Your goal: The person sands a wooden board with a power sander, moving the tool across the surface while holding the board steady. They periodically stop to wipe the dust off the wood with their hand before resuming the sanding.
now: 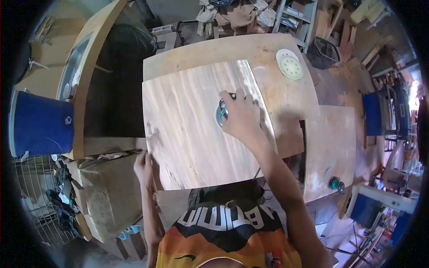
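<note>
A square wooden board [192, 147] with pale, streaky grain lies in front of me on a larger worktop. My right hand [243, 116] is closed over a small round sander [220, 115] with a blue-teal body, which rests on the board's right half. Most of the sander is hidden under my fingers. At the board's lower left edge, my left hand [143, 167] is curled with its fingers against the edge, gripping it.
Perforated sanding discs [291, 67] lie on the worktop [263, 49] at the back right. A side panel [333, 147] on the right bears a green-and-black round tool [336, 184]. A blue box [42, 125] and wooden frame [82, 89] stand left; a black basket [325, 51] sits behind.
</note>
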`<state>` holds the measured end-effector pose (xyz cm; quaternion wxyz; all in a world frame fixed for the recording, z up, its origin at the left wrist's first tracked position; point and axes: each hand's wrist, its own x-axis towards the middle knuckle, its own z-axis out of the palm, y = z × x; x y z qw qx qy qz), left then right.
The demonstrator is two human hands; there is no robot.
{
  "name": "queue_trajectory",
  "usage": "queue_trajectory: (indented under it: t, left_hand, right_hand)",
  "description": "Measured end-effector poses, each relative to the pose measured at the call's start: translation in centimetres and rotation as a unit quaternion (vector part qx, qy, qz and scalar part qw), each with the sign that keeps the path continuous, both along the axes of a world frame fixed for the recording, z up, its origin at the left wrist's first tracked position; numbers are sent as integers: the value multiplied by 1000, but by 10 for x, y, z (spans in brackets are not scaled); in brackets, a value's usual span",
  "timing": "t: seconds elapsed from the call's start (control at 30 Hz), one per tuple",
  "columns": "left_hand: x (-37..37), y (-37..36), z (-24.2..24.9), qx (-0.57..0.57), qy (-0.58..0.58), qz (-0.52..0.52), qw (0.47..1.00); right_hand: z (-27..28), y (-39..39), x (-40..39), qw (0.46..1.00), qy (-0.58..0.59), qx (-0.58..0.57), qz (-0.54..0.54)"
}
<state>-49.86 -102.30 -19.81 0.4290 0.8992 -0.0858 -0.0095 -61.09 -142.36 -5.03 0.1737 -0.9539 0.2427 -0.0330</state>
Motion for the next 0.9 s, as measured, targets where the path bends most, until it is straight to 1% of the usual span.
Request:
queue_trajectory:
  t: [0.03, 0.07, 0.1, 0.17, 0.2, 0.27, 0.37, 0.4, 0.43, 0.5, 0.57, 0.6, 0.7, 0.73, 0.77, 0.83, 0.87, 0.9]
  left_hand:
    - [35, -20, 1, -34, 51, -54, 997]
    - [67, -26, -22, -24, 45, -82, 995]
    - [80, -34, -22, -15, 70, -63, 995]
    - [93, -19, -57, -61, 70, -52, 994]
    - [84, -17, -53, -64, 68, -41, 995]
    - [74, -37, -35, -86, 53, -22, 995]
    - [70, -48, -25, -88, 14, -54, 995]
    - [64, -54, -11, -82, 52, -52, 994]
    - [63, -58, -17, -72, 35, -51, 995]
    - [52, -63, -18, -117, 91, -36, 988]
    - [48, -61, -33, -105, 48, -40, 993]
    - [50, -62, -39, -98, 25, -42, 994]
    - [42, -72, -34, -145, 0, -44, 988]
    - [35, -73, -16, -113, 34, -54, 992]
    - [34, -68, -31, -105, 7, -60, 993]
    - [18, -68, -24, -68, 34, -28, 997]
    - [12, -66, -25, -190, 108, -49, 975]
    - [6, -63, -21, -166, 102, -62, 979]
  right_hand:
    - [-1, 1, -2, 1000, -10, -3, -10]
    - [-2, 3, -5, 1000, -20, -9, -18]
    - [-2, 5, -8, 1000, -20, -6, -18]
    - [-1, -1, -12, 999, -25, -6, -22]
    - [-3, 1, -17, 999, -23, -4, -22]
    - [-4, -5, -14, 999, -29, -15, -23]
    - [-1, -6, 5, 999, -14, -27, -25]
    - [-2, -8, 16, 999, -24, -35, -21]
    - [-5, -14, 28, 998, -30, -42, -17]
    - [-11, -29, 57, 998, -32, -47, -13]
    - [-17, -53, 101, 999, -23, -39, -17]
    - [-21, -66, 123, 998, -34, -56, -15]
    - [-13, -96, 178, 996, -27, -83, 17]
    - [-8, -98, 189, 996, -18, -86, 32]
    - [-8, -98, 197, 993, -29, -101, 54]
    - [-13, -96, 205, 987, -46, -121, 91]
    - [-13, -91, 212, 989, -20, -116, 89]
    - [-20, -89, 218, 989, -24, -122, 87]
